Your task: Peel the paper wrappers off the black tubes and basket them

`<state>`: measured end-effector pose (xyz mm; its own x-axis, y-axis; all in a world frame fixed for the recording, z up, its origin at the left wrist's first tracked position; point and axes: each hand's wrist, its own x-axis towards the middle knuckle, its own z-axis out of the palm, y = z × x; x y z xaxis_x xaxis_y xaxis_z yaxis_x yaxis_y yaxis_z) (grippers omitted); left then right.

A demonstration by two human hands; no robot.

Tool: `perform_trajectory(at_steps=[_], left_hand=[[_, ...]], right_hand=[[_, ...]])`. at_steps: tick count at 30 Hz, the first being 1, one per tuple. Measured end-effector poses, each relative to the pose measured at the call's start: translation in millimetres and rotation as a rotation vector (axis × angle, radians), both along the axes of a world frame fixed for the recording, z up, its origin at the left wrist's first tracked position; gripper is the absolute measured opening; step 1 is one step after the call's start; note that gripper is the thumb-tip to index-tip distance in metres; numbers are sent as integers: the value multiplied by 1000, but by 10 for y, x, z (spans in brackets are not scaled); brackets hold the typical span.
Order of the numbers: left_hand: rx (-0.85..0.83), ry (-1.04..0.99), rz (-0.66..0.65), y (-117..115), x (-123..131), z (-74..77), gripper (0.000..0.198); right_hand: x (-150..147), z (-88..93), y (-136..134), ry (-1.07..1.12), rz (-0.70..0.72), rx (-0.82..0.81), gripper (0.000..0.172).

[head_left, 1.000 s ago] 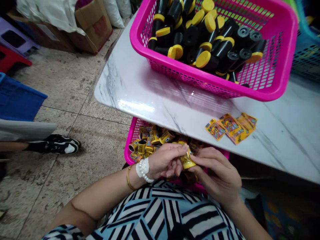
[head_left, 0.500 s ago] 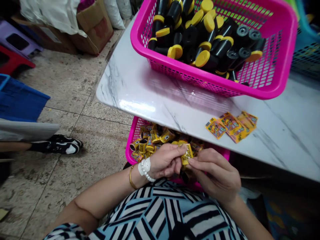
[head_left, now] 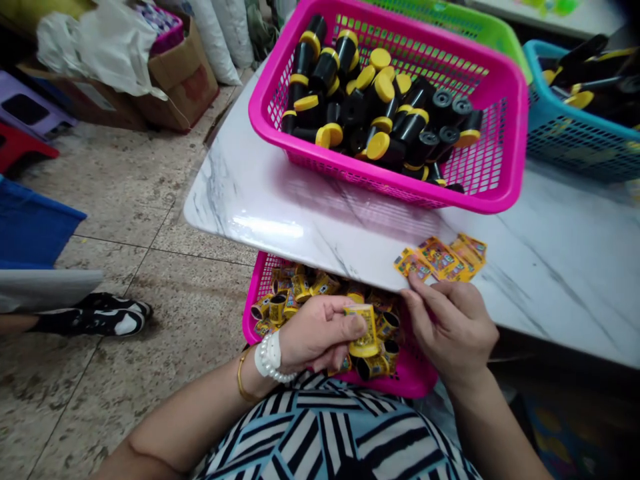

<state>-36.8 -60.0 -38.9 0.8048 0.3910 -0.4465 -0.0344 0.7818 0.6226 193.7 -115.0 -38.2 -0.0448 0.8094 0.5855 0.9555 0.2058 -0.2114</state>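
Note:
My left hand grips a small yellow printed cup between thumb and fingers, above the lower pink basket. Several similar yellow cups with dark openings lie in that basket. At the table's front edge, my right hand has its index fingertip on the leftmost of the yellow printed labels. The thumb is just below the tabletop edge, so index and thumb close around the label's near corner. The other fingers are curled in.
On the white marbled table stands a large pink basket of black cylinders with yellow caps. A blue basket of black and yellow parts is to its right, a green basket behind. Another person's shoe is on the floor at left.
My right hand has left the yellow cup and moved up and right to the labels at the table edge. My left hand keeps hold of the cup. The view has shifted a little right.

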Motion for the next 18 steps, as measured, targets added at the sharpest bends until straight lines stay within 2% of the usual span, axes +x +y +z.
perform_trajectory(at_steps=[3, 7, 9, 11, 13, 16, 18], left_hand=[[50, 44, 23, -6, -22, 22, 60], [66, 45, 147, -14, -8, 38, 55], [102, 47, 225, -18, 17, 37, 51], [144, 57, 311, -21, 53, 36, 49], [170, 60, 363, -23, 92, 35, 48], [189, 42, 361, -21, 131, 39, 45], [198, 57, 372, -15, 135, 47, 44]], right_hand=[[-19, 40, 49, 130, 30, -39, 10], [-102, 191, -65, 315, -21, -10, 18], [-189, 222, -166, 448, -31, -63, 19], [-309, 187, -251, 642, 16, -222, 20], [-433, 100, -293, 846, 86, -358, 31], [-557, -40, -283, 976, 107, -340, 45], [-592, -81, -255, 962, 94, -314, 39]])
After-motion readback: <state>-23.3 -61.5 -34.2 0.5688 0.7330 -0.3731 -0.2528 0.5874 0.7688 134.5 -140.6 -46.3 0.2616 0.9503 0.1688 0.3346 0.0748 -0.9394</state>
